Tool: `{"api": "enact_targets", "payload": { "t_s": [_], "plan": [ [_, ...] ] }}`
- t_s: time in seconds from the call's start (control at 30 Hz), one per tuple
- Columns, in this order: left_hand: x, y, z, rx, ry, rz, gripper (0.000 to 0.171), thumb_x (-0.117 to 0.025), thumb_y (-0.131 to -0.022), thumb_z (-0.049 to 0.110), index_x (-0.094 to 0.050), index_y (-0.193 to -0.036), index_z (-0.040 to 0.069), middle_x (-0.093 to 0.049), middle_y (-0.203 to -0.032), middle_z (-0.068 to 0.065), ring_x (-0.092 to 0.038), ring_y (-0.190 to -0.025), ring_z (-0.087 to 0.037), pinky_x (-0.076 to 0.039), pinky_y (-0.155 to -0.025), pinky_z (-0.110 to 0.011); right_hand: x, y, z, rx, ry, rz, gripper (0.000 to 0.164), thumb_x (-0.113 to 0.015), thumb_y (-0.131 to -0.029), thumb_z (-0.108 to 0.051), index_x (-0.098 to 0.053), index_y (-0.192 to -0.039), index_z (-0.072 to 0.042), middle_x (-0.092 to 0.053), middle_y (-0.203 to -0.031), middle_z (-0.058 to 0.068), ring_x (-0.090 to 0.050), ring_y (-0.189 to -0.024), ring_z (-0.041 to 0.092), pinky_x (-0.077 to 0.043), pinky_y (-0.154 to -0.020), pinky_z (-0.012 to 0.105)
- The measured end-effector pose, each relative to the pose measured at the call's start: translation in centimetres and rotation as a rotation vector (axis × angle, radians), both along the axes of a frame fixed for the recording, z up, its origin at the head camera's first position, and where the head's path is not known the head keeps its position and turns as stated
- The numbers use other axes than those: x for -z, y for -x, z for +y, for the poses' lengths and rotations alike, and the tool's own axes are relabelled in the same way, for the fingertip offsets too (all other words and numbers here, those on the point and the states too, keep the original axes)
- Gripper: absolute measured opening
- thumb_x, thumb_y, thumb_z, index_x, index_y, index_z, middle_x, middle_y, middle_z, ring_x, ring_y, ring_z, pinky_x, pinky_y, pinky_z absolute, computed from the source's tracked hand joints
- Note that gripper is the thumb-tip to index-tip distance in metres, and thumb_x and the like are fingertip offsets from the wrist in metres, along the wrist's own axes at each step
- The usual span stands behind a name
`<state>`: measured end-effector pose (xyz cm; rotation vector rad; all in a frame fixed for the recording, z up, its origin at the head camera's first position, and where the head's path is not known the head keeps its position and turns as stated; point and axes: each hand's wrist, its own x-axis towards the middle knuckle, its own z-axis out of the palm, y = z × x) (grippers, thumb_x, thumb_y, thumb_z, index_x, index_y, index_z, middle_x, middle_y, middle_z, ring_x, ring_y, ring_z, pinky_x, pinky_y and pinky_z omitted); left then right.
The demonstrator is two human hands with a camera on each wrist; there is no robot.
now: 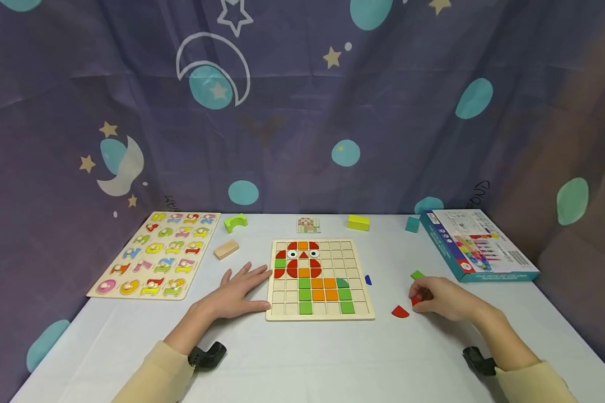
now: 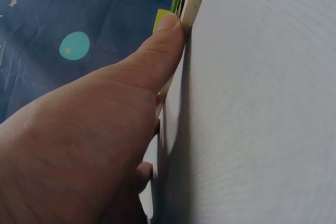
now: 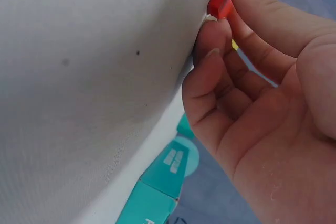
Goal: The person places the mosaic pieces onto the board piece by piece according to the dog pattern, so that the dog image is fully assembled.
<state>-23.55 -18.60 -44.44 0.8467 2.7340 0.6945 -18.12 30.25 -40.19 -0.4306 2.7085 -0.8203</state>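
Observation:
A wooden grid board point(image 1: 284, 296) lies on the table, partly filled with red, orange and green pieces that form an animal figure with two round eyes. My left hand point(image 1: 237, 294) rests flat at the board's left edge, fingers spread, thumb point(image 2: 165, 40) and fingertips touching the rim. To the right of the board, my right hand point(image 1: 446, 298) pinches a small red piece point(image 3: 219, 1) between thumb and fingers, low over the table. Just left of that hand lies a red quarter-circle piece point(image 1: 400, 312). A green piece point(image 1: 417, 275) lies just beyond its fingers.
A number puzzle board point(image 1: 143, 260) lies at the left, a teal box point(image 1: 484, 246) at the right. Behind the grid board are a picture card point(image 1: 308, 225), a yellow block point(image 1: 358, 223), a green arch point(image 1: 235, 222) and a teal block point(image 1: 412, 224). A plain wooden block point(image 1: 226, 249) and a blue piece point(image 1: 368, 280) flank the board.

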Motion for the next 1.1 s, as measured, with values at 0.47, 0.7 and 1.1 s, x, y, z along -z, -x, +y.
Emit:
{"api": "enact_targets", "payload": {
  "t_s": [0.47,0.7,1.1],
  "plan": [
    [0.2,-0.1,-0.2,-0.011,-0.005,-0.006,0.083,-0.066,-0.090,0.061,-0.040,-0.157,0.021,-0.029,-0.164,-0.002,-0.009,-0.152,-0.036,0.002,-0.113,-0.069,-1.6,4.0,-4.3,-0.012,0.086,0.081,0.009,-0.072,-0.093,-0.006,-0.064,-0.094,-0.009,-0.060,-0.081,-0.001,-0.055,-0.079,0.020,-0.051,-0.069,0.028],
    [0.3,-0.2,0.2,-0.003,-0.010,0.001,0.083,-0.066,-0.090,0.062,-0.040,-0.157,0.022,-0.030,-0.164,-0.002,-0.010,-0.152,-0.037,0.001,-0.113,-0.070,-2.2,8.0,-9.0,-0.057,0.096,0.104,0.008,-0.071,-0.094,-0.005,-0.063,-0.095,-0.007,-0.061,-0.084,0.002,-0.056,-0.078,0.020,-0.051,-0.073,0.034],
    [0.2,0.0,0.0,0.001,-0.005,0.013,0.083,-0.065,-0.091,0.062,-0.039,-0.158,0.022,-0.029,-0.164,-0.002,-0.009,-0.152,-0.037,0.001,-0.113,-0.070,-1.8,13.3,-13.2,-0.048,0.107,0.086,0.006,-0.069,-0.095,-0.004,-0.065,-0.097,-0.004,-0.063,-0.090,0.005,-0.057,-0.081,0.021,-0.050,-0.075,0.034]
  ]
}}
